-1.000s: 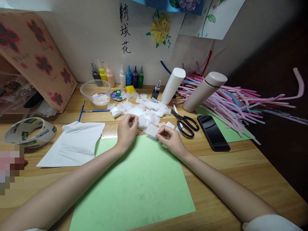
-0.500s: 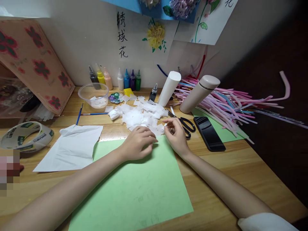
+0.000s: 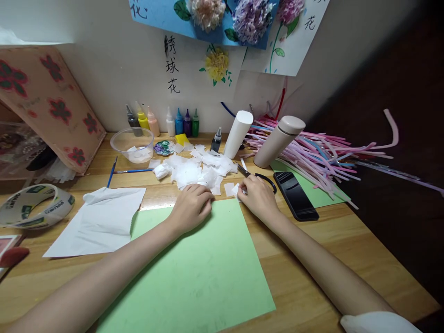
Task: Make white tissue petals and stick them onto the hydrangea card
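Observation:
My left hand (image 3: pixel 192 207) lies over the top edge of a green sheet of paper (image 3: pixel 204 268), its fingers curled together. Its fingertips meet the near side of a pile of white paper scraps (image 3: pixel 190 172); what they hold, if anything, is hidden. To the right, my right hand (image 3: pixel 259 198) is closed, thumb and fingers pinching a small white paper piece (image 3: pixel 236 190). Beside that piece a flat paper square (image 3: pixel 229 188) rests on the wood. Black-handled scissors (image 3: pixel 266 180) lie just behind my right hand, partly covered by it.
A phone (image 3: pixel 296 196), a tilted-looking flask (image 3: pixel 279 141) and a white bottle (image 3: pixel 238 134) stand or lie right, before pink pipe cleaners (image 3: pixel 319 152). Left are a plastic bowl (image 3: pixel 132 148), blue-handled brushes (image 3: pixel 135 171), white paper (image 3: pixel 100 222) and a tape roll (image 3: pixel 38 206). Paint bottles (image 3: pixel 178 122) line the wall.
My right hand has turned over and lowered onto the table by the scissors, now with a paper piece pinched. My left hand's fingers have drawn in. The camera view has tilted up slightly.

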Available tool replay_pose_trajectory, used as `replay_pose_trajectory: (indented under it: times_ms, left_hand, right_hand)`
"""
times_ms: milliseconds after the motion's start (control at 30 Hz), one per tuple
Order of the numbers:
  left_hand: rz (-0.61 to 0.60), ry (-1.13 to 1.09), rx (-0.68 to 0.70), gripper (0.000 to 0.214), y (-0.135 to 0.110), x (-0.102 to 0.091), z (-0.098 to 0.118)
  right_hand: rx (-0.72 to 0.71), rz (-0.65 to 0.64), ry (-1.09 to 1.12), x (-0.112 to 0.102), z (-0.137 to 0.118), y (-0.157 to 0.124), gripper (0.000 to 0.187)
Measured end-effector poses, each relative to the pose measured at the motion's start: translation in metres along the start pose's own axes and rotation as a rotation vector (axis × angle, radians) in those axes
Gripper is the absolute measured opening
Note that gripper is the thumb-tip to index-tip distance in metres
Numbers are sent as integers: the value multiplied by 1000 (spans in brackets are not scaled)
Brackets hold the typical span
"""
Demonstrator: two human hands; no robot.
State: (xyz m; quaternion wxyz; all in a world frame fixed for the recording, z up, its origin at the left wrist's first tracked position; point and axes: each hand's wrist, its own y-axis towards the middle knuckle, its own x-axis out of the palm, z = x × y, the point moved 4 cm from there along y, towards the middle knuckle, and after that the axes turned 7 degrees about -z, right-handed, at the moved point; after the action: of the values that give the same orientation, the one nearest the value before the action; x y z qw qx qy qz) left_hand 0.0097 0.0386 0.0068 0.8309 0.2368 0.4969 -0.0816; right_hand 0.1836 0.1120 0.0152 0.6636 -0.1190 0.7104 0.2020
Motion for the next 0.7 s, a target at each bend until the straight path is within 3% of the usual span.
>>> replay_pose_trajectory:
  times_ms: [233, 467, 600, 700]
  left_hand:
    - [13, 7, 40, 19, -1, -3, 5]
    - [-7, 6, 49, 18, -2, -3, 5]
    - [50, -20, -18, 17, -1, -6, 3]
    - [83, -55, -80, 22, 0, -7, 1]
  right_hand:
    - [-71, -51, -55, -4, -3, -4, 6]
    - [31, -64, 78, -13, 1, -1, 14]
    - [-30, 29, 466, -21, -9, -5, 15]
    - [-62, -129, 977, -9, -21, -9, 17]
